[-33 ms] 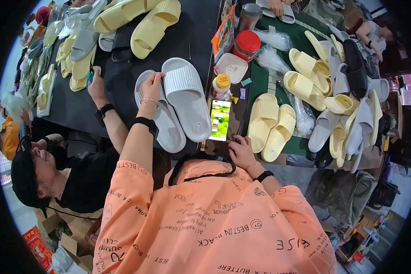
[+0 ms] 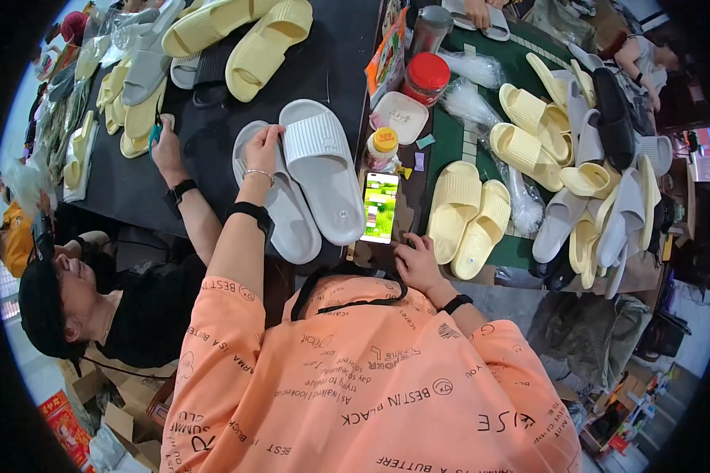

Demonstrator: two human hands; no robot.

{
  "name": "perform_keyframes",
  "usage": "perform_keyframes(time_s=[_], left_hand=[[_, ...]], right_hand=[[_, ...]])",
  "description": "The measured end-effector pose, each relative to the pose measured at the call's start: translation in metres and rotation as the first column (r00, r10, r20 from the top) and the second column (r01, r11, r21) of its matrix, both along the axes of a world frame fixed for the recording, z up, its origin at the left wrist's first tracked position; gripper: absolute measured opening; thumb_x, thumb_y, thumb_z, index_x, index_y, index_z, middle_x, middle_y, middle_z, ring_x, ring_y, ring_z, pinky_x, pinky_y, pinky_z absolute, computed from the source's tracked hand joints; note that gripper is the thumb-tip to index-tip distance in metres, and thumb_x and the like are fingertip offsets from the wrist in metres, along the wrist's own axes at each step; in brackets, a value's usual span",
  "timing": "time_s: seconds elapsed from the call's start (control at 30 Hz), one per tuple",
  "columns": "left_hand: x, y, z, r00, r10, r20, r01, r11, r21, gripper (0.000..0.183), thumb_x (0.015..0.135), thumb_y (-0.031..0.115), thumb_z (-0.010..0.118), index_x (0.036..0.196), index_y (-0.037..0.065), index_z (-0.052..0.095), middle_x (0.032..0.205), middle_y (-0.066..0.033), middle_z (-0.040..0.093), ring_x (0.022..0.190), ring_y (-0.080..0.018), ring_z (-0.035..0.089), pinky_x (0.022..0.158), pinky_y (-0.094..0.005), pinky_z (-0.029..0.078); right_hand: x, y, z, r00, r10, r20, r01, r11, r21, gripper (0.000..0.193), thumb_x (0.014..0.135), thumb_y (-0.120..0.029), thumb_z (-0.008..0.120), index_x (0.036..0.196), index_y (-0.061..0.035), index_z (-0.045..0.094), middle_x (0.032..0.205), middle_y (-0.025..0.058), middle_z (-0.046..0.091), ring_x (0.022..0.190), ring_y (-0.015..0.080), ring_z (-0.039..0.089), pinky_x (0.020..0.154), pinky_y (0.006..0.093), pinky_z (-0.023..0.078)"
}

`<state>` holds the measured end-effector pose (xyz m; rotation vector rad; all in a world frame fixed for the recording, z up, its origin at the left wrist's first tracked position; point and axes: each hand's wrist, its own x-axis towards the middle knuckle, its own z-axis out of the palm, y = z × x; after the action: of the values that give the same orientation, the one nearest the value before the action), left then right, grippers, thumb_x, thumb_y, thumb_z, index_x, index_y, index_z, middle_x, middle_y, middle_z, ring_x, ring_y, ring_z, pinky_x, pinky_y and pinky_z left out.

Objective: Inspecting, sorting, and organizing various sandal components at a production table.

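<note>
A pair of light grey slippers lies before me on the dark tabletop. My left hand is over the left slipper, its fingers pinched at the strap edge of the right slipper. At the table's near edge rests my right hand, fingers loosely bent and apart, with nothing visible in it. Just left of that hand is a lit phone. A pair of pale yellow slippers stands to its right on the green mat.
Behind the phone are a yellow-lidded jar, a white dish, a red-lidded tub and a metal flask. Slippers pile up at right and far left. At left, a co-worker's hand holds teal-handled scissors.
</note>
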<state>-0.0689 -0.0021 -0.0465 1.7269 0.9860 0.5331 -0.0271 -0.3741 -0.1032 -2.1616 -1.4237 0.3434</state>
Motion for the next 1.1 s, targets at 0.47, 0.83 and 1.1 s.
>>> perform_keyframes(time_s=[0.47, 0.83, 1.1], left_hand=[[0.001, -0.001, 0.001, 1.000, 0.002, 0.024, -0.001, 0.998, -0.061, 0.024, 0.085, 0.023, 0.048, 0.086, 0.005, 0.062, 0.082, 0.0024, 0.056, 0.076, -0.0067, 0.046, 0.071, -0.0203, 0.036], [-0.001, 0.002, -0.005, 0.998, -0.008, 0.055, 0.009, 1.000, -0.016, 0.024, 0.085, 0.024, 0.048, 0.086, 0.004, 0.062, 0.078, 0.0035, 0.054, 0.073, -0.0057, 0.044, 0.067, -0.0192, 0.035], [0.002, -0.002, 0.002, 0.999, 0.020, 0.041, -0.018, 0.998, -0.059, 0.024, 0.085, 0.024, 0.048, 0.086, 0.004, 0.062, 0.081, 0.0029, 0.056, 0.075, -0.0064, 0.046, 0.071, -0.0194, 0.036]], right_hand=[[0.001, 0.011, 0.008, 0.999, 0.049, 0.006, -0.050, 0.998, 0.029, 0.016, 0.071, -0.012, 0.053, 0.086, -0.0074, 0.054, 0.096, 0.0039, 0.055, 0.100, 0.0229, 0.043, 0.086, 0.0405, 0.028], [0.005, 0.017, -0.002, 0.999, 0.035, 0.039, -0.035, 0.999, -0.007, 0.022, 0.071, -0.009, 0.052, 0.093, -0.0078, 0.050, 0.100, 0.0055, 0.052, 0.101, 0.0245, 0.041, 0.086, 0.0412, 0.028], [0.011, 0.042, 0.001, 0.990, 0.141, -0.023, -0.141, 0.990, -0.018, 0.023, 0.072, -0.010, 0.051, 0.094, -0.0061, 0.050, 0.111, 0.0058, 0.050, 0.109, 0.0262, 0.037, 0.086, 0.0420, 0.027]])
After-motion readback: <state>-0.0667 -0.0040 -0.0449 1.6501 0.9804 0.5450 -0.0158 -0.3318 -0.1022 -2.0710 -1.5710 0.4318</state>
